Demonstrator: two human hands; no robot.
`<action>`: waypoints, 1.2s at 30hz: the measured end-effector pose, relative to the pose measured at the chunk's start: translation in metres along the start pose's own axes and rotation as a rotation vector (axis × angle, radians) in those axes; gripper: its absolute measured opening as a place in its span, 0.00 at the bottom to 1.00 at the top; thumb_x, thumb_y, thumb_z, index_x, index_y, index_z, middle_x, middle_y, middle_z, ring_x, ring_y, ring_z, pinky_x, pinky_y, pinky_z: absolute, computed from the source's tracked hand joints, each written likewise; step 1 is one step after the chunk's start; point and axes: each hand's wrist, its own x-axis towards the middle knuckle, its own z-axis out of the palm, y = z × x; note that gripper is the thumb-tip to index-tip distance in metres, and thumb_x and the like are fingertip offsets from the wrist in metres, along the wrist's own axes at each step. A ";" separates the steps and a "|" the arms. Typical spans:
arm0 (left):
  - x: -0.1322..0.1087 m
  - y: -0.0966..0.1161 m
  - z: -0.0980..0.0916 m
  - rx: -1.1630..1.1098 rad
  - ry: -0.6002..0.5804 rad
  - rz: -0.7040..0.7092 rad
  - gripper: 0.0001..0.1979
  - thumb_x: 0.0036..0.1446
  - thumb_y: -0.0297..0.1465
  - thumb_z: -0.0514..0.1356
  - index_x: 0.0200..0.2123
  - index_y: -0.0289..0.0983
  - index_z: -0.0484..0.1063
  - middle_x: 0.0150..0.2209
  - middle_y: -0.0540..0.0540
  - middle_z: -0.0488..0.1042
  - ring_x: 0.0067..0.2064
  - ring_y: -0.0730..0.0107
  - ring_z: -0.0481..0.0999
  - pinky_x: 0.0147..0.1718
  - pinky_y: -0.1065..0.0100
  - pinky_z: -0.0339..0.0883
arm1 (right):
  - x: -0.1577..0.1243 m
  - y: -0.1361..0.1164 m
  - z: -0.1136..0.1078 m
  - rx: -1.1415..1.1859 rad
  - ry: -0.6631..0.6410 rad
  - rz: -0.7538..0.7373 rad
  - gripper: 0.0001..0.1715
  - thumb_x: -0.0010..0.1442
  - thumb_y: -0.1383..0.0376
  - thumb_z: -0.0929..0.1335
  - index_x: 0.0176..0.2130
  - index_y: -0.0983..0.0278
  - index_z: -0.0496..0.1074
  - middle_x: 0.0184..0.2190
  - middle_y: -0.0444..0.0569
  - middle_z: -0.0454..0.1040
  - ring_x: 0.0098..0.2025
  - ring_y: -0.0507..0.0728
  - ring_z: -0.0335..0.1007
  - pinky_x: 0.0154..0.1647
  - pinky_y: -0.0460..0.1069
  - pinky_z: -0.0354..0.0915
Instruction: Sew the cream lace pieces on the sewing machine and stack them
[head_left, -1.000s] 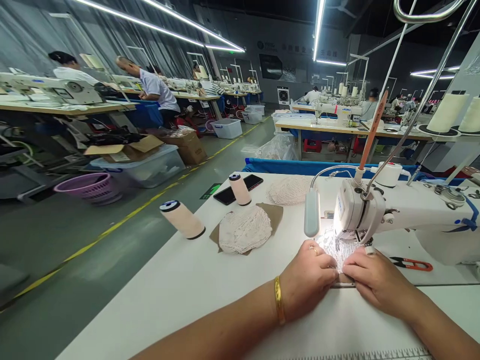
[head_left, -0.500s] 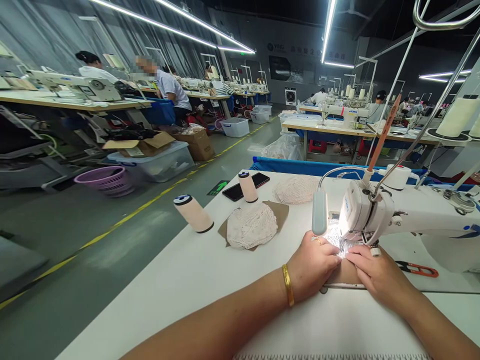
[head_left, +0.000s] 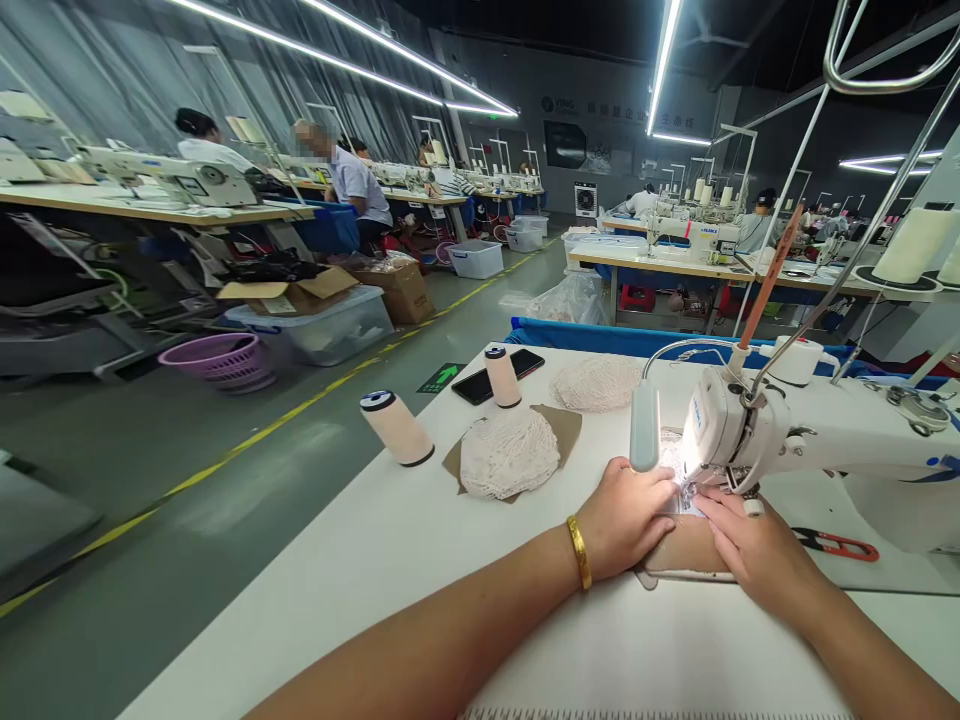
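Note:
A white sewing machine (head_left: pixel 817 425) stands at the right, its needle area brightly lit by a small lamp (head_left: pixel 644 430). Pale lacy fabric (head_left: pixel 670 452) lies beneath the presser foot, partly washed out by the light. My left hand (head_left: pixel 628 512), with a gold bangle at the wrist, rests left of the needle, fingers stretched over the fabric and thumb apart. On the other side, my right hand (head_left: pixel 761 540) lies flat with its fingertips close by the presser foot. Between both hands shows a flat brown piece (head_left: pixel 690 548). Orange-handled thread snips (head_left: pixel 836 544) lie beyond my right hand.
Two thread cones (head_left: pixel 397 428) and a phone (head_left: pixel 498 376) are on the left of the white table (head_left: pixel 480 600). Lace pieces (head_left: pixel 510 455) sit on brown backing there. An aisle, a purple basket (head_left: pixel 219 362) and other people at sewing machines lie beyond.
My left thumb has spread away from the fingers, and more of the brown piece shows between my hands. My right hand stays almost in place. The view has shifted slightly.

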 end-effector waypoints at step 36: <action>0.000 0.018 -0.019 -0.614 -0.215 -0.390 0.11 0.53 0.26 0.52 0.42 0.39 0.65 0.31 0.52 0.75 0.31 0.69 0.73 0.30 0.70 0.66 | 0.006 -0.048 -0.020 0.571 -0.059 0.049 0.15 0.74 0.61 0.63 0.33 0.60 0.63 0.30 0.43 0.68 0.34 0.56 0.63 0.38 0.50 0.60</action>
